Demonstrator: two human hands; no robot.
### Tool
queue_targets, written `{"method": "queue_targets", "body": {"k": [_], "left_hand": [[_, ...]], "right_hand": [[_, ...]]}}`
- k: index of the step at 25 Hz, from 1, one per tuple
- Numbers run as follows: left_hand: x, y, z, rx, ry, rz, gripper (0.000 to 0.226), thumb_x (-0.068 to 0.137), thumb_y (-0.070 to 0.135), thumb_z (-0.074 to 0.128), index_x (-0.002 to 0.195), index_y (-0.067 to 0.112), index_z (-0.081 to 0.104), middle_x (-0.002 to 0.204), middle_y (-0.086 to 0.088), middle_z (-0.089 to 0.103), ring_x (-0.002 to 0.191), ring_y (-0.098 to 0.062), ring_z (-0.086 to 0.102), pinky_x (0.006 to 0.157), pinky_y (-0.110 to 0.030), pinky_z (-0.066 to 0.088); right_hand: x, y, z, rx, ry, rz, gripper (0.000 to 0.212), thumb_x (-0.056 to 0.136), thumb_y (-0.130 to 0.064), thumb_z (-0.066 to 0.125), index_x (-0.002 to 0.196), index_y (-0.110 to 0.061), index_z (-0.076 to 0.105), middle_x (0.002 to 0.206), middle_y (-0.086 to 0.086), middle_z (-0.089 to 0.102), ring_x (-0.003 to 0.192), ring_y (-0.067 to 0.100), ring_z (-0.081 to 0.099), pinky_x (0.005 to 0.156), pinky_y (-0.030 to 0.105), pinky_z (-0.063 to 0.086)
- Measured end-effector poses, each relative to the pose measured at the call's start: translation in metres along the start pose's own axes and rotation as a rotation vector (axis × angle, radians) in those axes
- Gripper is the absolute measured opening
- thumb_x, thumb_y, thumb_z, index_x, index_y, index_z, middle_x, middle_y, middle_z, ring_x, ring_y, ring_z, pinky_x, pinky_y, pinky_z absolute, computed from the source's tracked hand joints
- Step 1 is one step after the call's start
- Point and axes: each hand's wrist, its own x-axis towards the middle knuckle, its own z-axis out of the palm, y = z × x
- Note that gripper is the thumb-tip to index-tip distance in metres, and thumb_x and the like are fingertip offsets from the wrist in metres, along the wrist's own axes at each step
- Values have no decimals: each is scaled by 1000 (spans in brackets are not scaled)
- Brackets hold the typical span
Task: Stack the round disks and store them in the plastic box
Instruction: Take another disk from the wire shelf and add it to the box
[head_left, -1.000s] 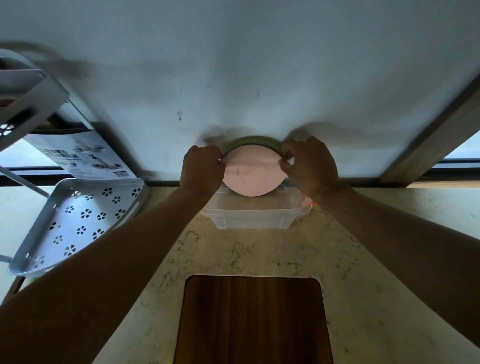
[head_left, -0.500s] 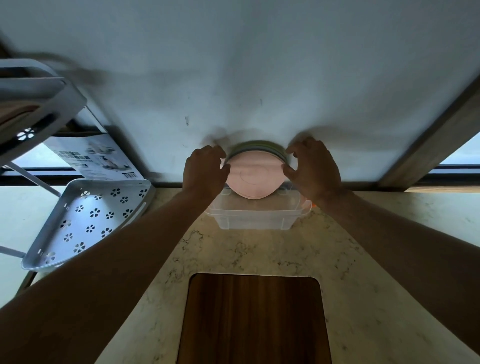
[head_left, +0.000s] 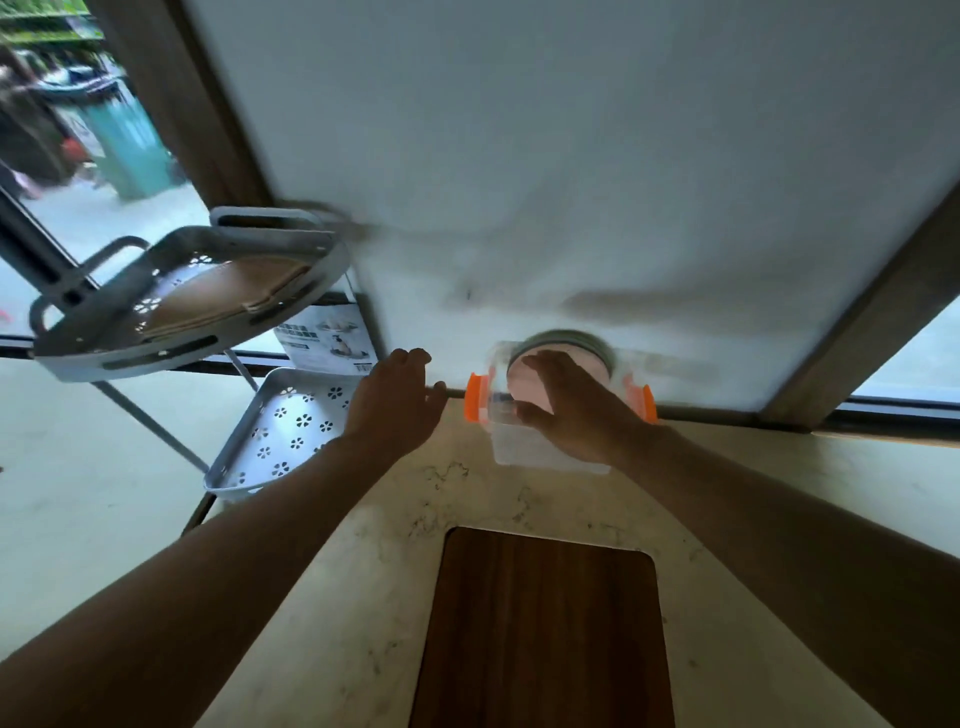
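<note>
The clear plastic box (head_left: 524, 454) stands on the counter against the wall. Inside it is the stack of round disks (head_left: 582, 358), a pink one on top with a green rim behind it. A clear lid with orange clips (head_left: 477, 397) sits blurred over the box top. My right hand (head_left: 566, 410) lies over the lid and disks, fingers on top and thumb at the near edge. To the left of the box my left hand (head_left: 400, 400) hovers with its fingers apart and nothing in it.
A white perforated corner rack has a lower tray (head_left: 280, 431) and an upper tray (head_left: 192, 301) at the left, with a printed card (head_left: 327, 338) behind. A dark wooden board (head_left: 540, 629) is set into the marble counter (head_left: 363, 571) in front.
Both hands let go of the disk stack, which now sits in the box. My left hand drew away to the left. My right hand moved onto the box top, where orange-clipped lid edges now show.
</note>
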Motion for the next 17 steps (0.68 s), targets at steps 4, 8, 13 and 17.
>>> {"method": "queue_targets", "body": {"k": [4, 8, 13, 17], "left_hand": [[-38, -19, -54, 48, 34, -10, 41, 90, 36, 56, 123, 12, 54, 121, -15, 62, 111, -34, 59, 91, -45, 50], [-63, -40, -104, 22, 157, -1, 31, 89, 32, 56, 115, 15, 58, 116, -13, 67, 101, -32, 64, 80, -41, 54], [-79, -85, -158, 18, 394, -21, 19, 85, 13, 59, 103, 11, 58, 105, -15, 66, 92, -33, 61, 71, -39, 52], [-74, -111, -180, 125, 427, -35, 35, 80, 18, 68, 112, 6, 60, 111, -18, 61, 106, -37, 54, 88, -47, 51]], "right_hand": [[-10, -58, -2, -18, -5, -66, 66, 94, -52, 54, 147, -17, 33, 154, 10, 36, 137, 27, 39, 109, 39, 34], [-8, -107, -5, 4, 32, -138, 60, 95, -49, 53, 142, -16, 39, 146, 10, 43, 127, 26, 49, 97, 33, 40], [21, -175, -11, 99, 140, -131, 48, 95, -47, 54, 127, -10, 55, 124, 10, 62, 105, 22, 61, 81, 28, 46], [49, -227, -13, 240, 99, -94, 32, 95, -33, 58, 118, -10, 60, 97, 13, 70, 83, 27, 67, 62, 20, 38]]}}
